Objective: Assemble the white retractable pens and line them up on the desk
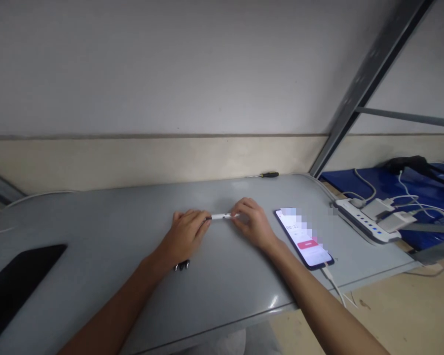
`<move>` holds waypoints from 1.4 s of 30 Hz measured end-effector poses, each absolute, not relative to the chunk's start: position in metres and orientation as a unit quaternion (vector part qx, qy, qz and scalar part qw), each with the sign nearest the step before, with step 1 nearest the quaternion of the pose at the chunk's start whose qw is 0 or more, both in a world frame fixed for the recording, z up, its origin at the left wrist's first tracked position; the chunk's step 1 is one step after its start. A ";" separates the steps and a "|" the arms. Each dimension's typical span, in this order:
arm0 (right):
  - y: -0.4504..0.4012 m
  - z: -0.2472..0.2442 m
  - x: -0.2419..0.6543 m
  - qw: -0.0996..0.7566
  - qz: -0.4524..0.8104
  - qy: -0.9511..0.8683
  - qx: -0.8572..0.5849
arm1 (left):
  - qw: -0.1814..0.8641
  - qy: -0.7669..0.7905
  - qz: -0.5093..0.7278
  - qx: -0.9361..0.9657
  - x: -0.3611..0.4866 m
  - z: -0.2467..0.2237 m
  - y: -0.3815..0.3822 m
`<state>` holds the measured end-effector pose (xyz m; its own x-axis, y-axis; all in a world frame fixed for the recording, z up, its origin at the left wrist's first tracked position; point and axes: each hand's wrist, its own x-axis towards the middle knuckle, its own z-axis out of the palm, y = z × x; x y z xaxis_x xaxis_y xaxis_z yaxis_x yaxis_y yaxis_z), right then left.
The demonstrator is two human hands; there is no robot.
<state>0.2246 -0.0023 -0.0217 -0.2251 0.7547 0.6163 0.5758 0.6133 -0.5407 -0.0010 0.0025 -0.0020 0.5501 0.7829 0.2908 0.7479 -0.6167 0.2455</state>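
Note:
A slim white pen (219, 216) with a dark end lies crosswise between my two hands, just over the grey tabletop. My left hand (188, 230) is closed around its dark left end, hiding that part. At the other end, the fingertips of my right hand (250, 220) pinch the clear-looking tip. Several small black pieces with shiny ends (182, 266) lie by my left wrist, partly covered by it. They are too small to name.
A phone (304, 237) showing a timer lies right of my right hand, with a white cable plugged in. Beyond it is a power strip (366, 222) with chargers. A screwdriver (269, 175) rests by the wall. A black flat object (20, 276) is at left.

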 end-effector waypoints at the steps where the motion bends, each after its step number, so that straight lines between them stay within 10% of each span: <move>1: -0.002 -0.021 0.225 0.447 0.093 -0.776 -0.434 | 0.045 0.436 0.190 0.878 -0.001 -0.002 0.003; 8: 0.000 -0.019 0.234 0.454 0.061 -0.723 -0.518 | 0.045 0.459 0.222 0.859 -0.005 0.002 0.006; 16: 0.005 -0.016 0.237 0.556 0.372 -0.527 -0.525 | 0.027 0.477 0.235 0.846 -0.007 0.001 0.008; 24: -0.002 -0.014 0.233 0.433 0.069 -0.707 -0.555 | 0.017 0.474 0.223 0.851 -0.006 -0.001 0.007; 42: -0.001 -0.025 0.228 0.377 0.077 -0.807 -0.447 | 0.034 0.453 0.196 0.869 -0.001 -0.002 0.003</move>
<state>0.2284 -0.0014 -0.0247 -0.3147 0.7805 0.5402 0.6639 0.5877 -0.4623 -0.0005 0.0029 -0.0017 0.5134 0.8003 0.3099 0.7735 -0.5879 0.2366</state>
